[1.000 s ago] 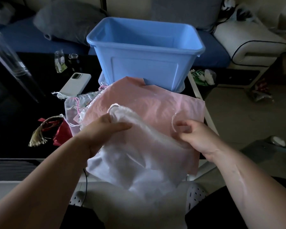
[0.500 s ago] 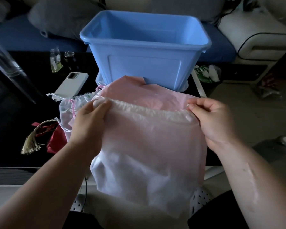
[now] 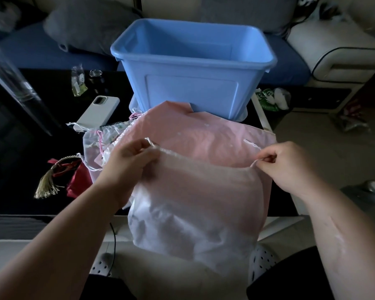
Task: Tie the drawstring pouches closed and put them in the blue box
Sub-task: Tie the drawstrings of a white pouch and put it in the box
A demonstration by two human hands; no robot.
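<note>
Here, at far left, a gold tassel [image 3: 47, 187] lies against a red cloth [image 3: 77, 180] on the dark table [image 3: 20, 152], with a white phone [image 3: 97, 112] lying camera-side up farther back. Just right of these, a heap of clear pouches [image 3: 102, 139] with pink cord sits beside the left hand [image 3: 128, 165]. That hand has its fingers curled, pinching the top left corner of a sheer white pouch [image 3: 195, 204] where a short end of white drawstring [image 3: 149, 141] sticks up. The white pouch hangs in the centre, held up between both hands, its mouth stretched wide and its lower part drooping past the table edge toward the person's lap. Behind it a pink pouch [image 3: 204, 135] lies flat on the table, its far edge touching the base of the blue box [image 3: 193, 87], which stands upright at the back with its top open. To the right, the right hand [image 3: 290, 167] pinches the other drawstring [image 3: 252, 146] at the top right corner of the pouch, fingers curled round the cord. A green-and-white wrapper [image 3: 268, 99] lies just beside the box's right side.
</note>
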